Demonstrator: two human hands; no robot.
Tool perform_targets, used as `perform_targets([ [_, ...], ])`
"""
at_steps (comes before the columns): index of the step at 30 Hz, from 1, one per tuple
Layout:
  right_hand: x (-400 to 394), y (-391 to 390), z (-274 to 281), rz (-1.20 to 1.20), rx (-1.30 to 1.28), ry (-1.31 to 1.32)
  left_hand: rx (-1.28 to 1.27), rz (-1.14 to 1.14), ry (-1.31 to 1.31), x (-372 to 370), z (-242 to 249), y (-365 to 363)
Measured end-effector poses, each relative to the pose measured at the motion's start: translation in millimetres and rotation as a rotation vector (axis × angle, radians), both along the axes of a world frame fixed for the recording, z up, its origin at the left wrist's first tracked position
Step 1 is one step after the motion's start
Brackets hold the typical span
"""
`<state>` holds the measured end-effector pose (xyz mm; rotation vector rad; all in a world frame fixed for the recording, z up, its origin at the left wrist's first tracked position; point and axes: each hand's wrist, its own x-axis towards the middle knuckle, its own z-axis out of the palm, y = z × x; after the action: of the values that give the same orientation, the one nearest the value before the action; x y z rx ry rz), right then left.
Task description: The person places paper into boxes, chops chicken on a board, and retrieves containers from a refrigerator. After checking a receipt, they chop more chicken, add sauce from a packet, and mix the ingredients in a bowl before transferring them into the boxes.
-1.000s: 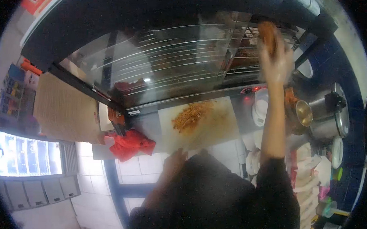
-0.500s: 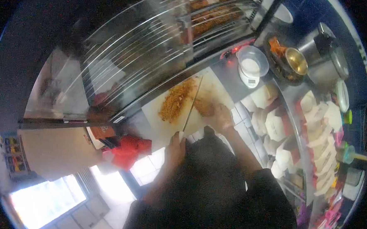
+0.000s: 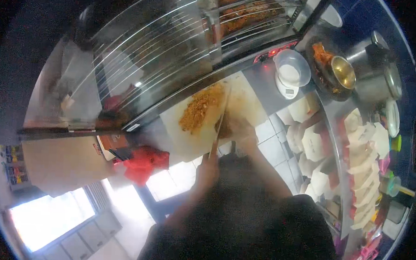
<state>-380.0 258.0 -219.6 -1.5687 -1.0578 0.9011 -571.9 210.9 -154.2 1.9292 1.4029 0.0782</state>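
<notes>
holding a knife [image 3: 222, 116] in the left hand [image 3: 207, 170] over a white board [image 3: 250, 100].
the knife's handle is clasped by the left fingers; a brown piece [image 3: 224, 128] is met by the right hand [image 3: 243, 135], though through blur its grip cannot be told. the blade is set between the piece and a crumbly golden-brown pile [image 3: 202, 108], both on the board.

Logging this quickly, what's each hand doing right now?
Left hand: closed on the long-bladed metal knife.
Right hand: at the brown chunk of food; blur hides whether it's closed.
</notes>
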Motion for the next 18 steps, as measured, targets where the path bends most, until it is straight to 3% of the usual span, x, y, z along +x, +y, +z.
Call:
perform_targets([
  [3, 4, -7, 30, 0.077, -0.077, 0.143, -0.088, -0.047, 0.086, 2, 9, 6],
  [4, 5, -6, 9, 0.094, -0.086, 0.141, -0.119, -0.053, 0.1, 3, 17, 7],
  [6, 7, -6, -42, -0.056, -0.189, 0.467, -0.175, -0.078, 0.166, 4, 38, 11],
  [9, 1, -6, -26, -0.201, -0.237, 0.676, -0.233, -0.126, 0.224, -7, 60, 4],
  [10, 3, -7, -41, -0.196, -0.244, 0.677, -0.231, -0.14, 0.215, -10, 63, 2],
  [12, 2, -13, -78, -0.071, -0.223, 0.1, -0.251, -0.151, 0.243, -17, 44, 1],
  [14, 1, -12, -76, -0.086, -0.171, 0.114, -0.288, -0.172, 0.277, -18, 27, 0],
  [16, -2, -15, -66, -0.105, -0.119, 0.117, -0.157, -0.203, 0.351, -5, 11, 8],
  [18, -12, -11, -55, -0.297, 0.021, 0.772, 0.089, -0.188, 0.262, -2, -34, 13],
])
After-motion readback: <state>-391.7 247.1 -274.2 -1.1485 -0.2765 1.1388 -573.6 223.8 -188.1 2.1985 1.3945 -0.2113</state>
